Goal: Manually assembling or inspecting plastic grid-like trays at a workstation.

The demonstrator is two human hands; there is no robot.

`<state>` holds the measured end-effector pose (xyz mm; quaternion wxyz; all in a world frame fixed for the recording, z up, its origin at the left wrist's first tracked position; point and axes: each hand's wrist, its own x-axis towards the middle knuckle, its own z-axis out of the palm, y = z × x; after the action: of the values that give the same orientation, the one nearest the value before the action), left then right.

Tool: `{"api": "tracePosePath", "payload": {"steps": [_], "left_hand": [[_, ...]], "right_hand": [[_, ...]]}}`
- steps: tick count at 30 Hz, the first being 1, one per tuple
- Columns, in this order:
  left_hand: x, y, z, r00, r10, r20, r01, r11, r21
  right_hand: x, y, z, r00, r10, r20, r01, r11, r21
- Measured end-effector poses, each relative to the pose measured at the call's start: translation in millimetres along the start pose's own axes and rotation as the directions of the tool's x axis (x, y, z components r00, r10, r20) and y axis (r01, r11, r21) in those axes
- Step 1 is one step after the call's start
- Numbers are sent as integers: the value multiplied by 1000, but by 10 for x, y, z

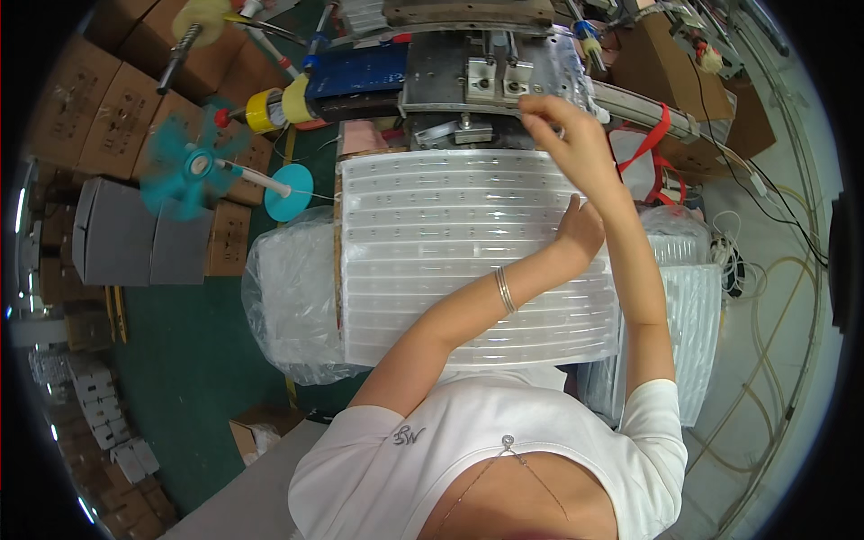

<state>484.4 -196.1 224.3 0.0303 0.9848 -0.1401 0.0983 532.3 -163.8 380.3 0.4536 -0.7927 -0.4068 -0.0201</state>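
Reaching past the far edge of the clear ribbed plastic tray [450, 243], the right hand [562, 135] hovered at the metal press [490, 81], fingers pinched together on something too small to make out. The left hand [580, 229] lay flat, fingers apart, on the tray's right edge. That tray ran lengthwise away from the person, ending just short of the press.

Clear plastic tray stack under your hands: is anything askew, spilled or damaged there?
Nothing stands out. The clear ribbed plastic tray stack lies flat and square before the grey metal machine; left hand rests at its right edge, right hand raised at the machine. No spill or cracks visible.
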Motion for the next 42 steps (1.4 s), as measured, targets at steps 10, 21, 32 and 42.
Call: {"api": "tracePosePath", "payload": {"steps": [10, 21, 32, 42], "left_hand": [[-1661, -594, -1959, 859, 417, 296, -133, 741, -659], [-1451, -1427, -1967, 523, -774, -358, 7, 424, -906], [-125, -2150, -1627, 582, -364, -727, 413, 903, -122], [-582, -2031, -1815, 635, -543, -549, 245, 816, -524]], "right_hand": [[-341, -387, 1387, 732, -357, 580, 484, 872, -74], [-697, -290, 1754, 689, -408, 599, 471, 880, 59], [-200, 124, 381, 982, 190, -25, -177, 951, 253], [633, 154, 125, 898, -235, -371, 214, 972, -98]]}}
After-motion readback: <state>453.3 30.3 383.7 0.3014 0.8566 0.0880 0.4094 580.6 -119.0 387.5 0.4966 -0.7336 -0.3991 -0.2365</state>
